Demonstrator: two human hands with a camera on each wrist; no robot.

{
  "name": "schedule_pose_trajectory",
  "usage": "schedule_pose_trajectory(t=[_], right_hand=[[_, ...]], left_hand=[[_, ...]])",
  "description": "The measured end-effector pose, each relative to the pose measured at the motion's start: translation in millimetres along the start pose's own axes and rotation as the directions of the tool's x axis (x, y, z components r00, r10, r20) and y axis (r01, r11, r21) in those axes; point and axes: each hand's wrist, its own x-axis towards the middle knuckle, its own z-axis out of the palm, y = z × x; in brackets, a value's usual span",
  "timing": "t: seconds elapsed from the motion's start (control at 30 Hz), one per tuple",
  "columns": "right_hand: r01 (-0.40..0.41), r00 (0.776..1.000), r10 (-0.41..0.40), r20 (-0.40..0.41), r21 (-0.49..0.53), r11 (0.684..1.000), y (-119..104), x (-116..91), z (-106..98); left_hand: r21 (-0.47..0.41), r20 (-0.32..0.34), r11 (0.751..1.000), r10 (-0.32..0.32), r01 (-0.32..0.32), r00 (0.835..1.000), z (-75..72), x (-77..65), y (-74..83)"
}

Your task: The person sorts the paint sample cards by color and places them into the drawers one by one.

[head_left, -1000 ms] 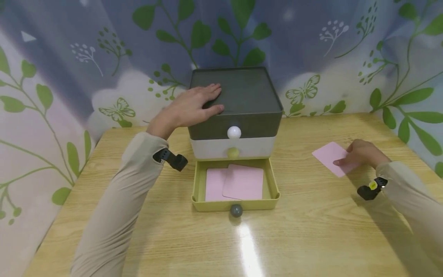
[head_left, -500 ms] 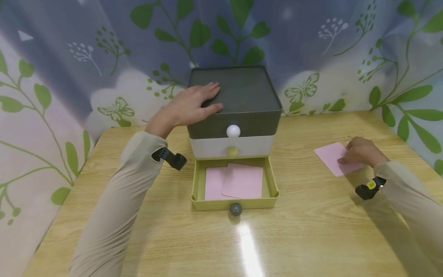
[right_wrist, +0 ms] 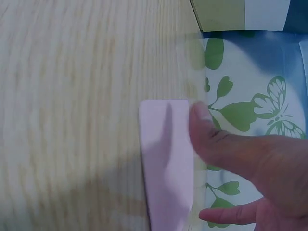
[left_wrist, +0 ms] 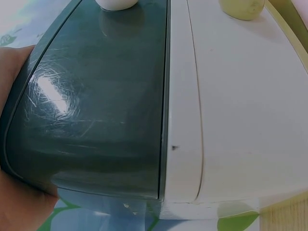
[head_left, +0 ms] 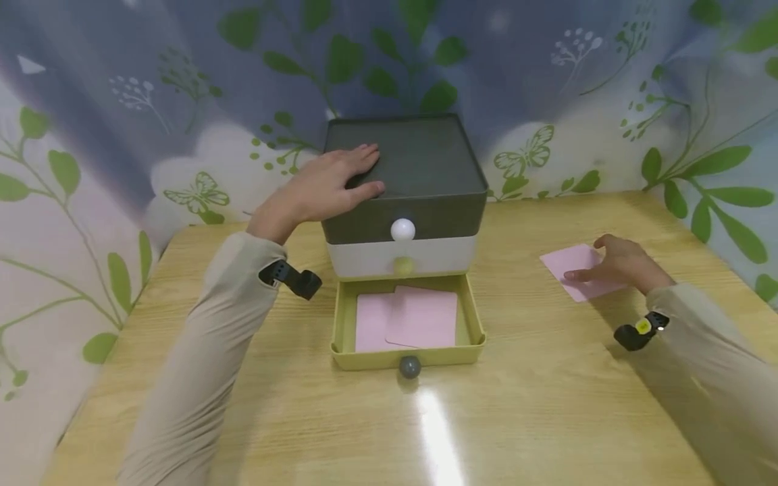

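A small stacked drawer unit stands on the table, with a dark grey top tier [head_left: 425, 155] and a white tier [head_left: 365, 260] below. My left hand [head_left: 328, 185] rests on the left part of its dark top, fingers stretched out. At the bottom, a yellow-green drawer [head_left: 474, 331] is pulled out, and two pink cards [head_left: 425, 317] overlap inside it. Off to the right, a pink card [head_left: 562, 263] lies on the table under my right hand [head_left: 620, 263]. That hand's thumb and fingers are spread over the card. The right wrist view shows the thumb [right_wrist: 211, 130] beside the card's edge.
White [head_left: 403, 229], yellow-green [head_left: 404, 264] and dark grey [head_left: 410, 367] round knobs stick out from the drawer fronts. A leaf-patterned curtain [head_left: 200, 162] hangs behind the wooden table [head_left: 516, 405]. Light glares off the tabletop before the drawer.
My right hand's thumb and fingers have spread apart over the card, the thumb shifting left. The left hand stays on the box top. The head view has shifted slightly.
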Motion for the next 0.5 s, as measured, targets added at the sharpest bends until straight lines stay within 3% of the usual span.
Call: schedule_pose_trajectory(t=[0.27,0.4,0.5], right_hand=[[-0.002,1.000,0.002,0.013,0.009,1.000,-22.2,11.2,8.1],[-0.027,0.999,0.027,0.024,0.000,1.000,-13.4,8.9,6.4],[-0.024,0.999,0.021,0.042,0.069,0.997,1.6,2.3,2.9]], left_hand=[[0.021,-0.002,0.999,-0.040,0.040,0.999,-9.1,-16.3,-8.5],[0.027,0.008,0.999,-0.040,0.040,0.999,-8.6,-13.0,-6.4],[0.026,0.011,0.999,-0.024,0.024,1.000,-6.2,-5.5,-2.8]])
